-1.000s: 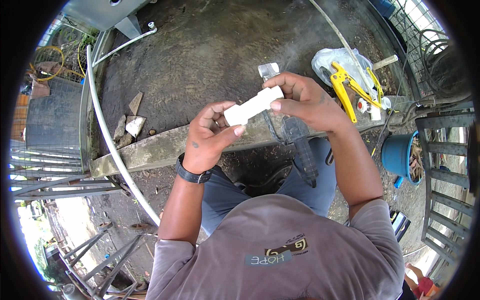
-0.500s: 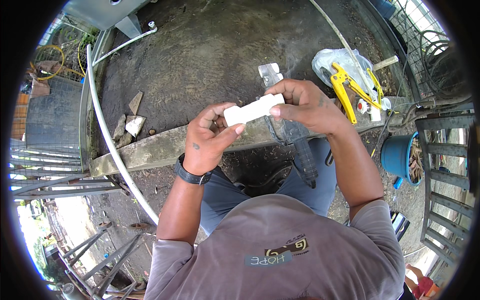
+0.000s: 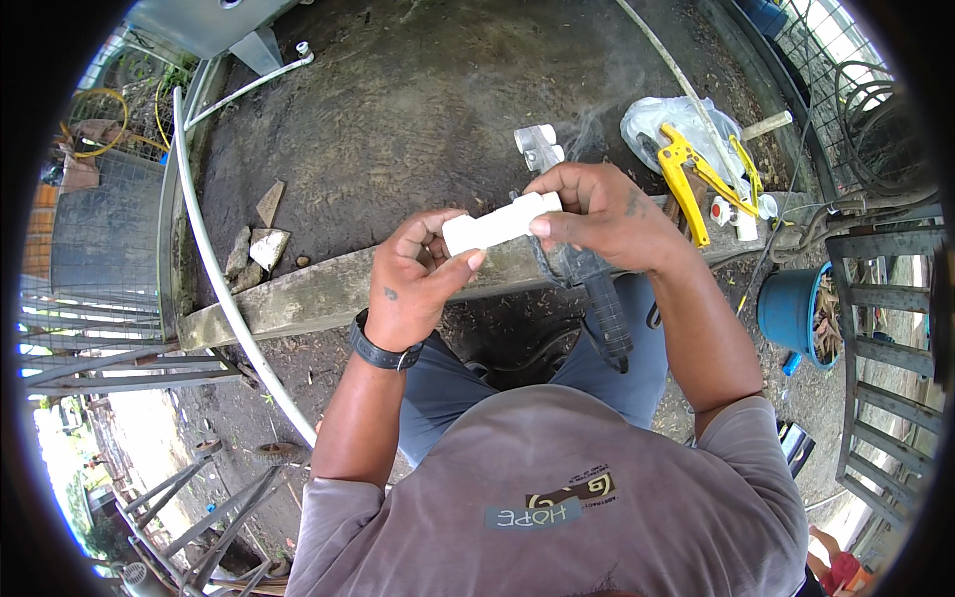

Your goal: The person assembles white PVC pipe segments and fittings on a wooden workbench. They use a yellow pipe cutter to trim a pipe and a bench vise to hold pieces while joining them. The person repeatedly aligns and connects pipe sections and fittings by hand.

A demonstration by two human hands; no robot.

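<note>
A short white plastic pipe piece with thicker ends [image 3: 497,224] is held level between my two hands. My left hand [image 3: 413,269] grips its left end with thumb and fingers. Its right end is pinched by my right hand [image 3: 602,214], thumb below and fingers above. Just beyond my right hand lies a pipe welding iron, its black handle [image 3: 603,313] pointing toward my lap and its pale round heating sockets [image 3: 537,147] at the far end. Thin smoke rises beside the sockets. My right hand hides the iron's middle.
A wooden beam [image 3: 288,301] crosses in front of my knees. At right lie a yellow pipe cutter [image 3: 681,184], a clear plastic bag [image 3: 647,117] and white fittings [image 3: 746,227]. A blue bucket [image 3: 786,308] stands nearer. One long white pipe [image 3: 207,254] curves along the left.
My right hand has shifted slightly left and down on the white piece, whose right end has turned a little. The smoke by the sockets shows more clearly. My left hand has barely moved.
</note>
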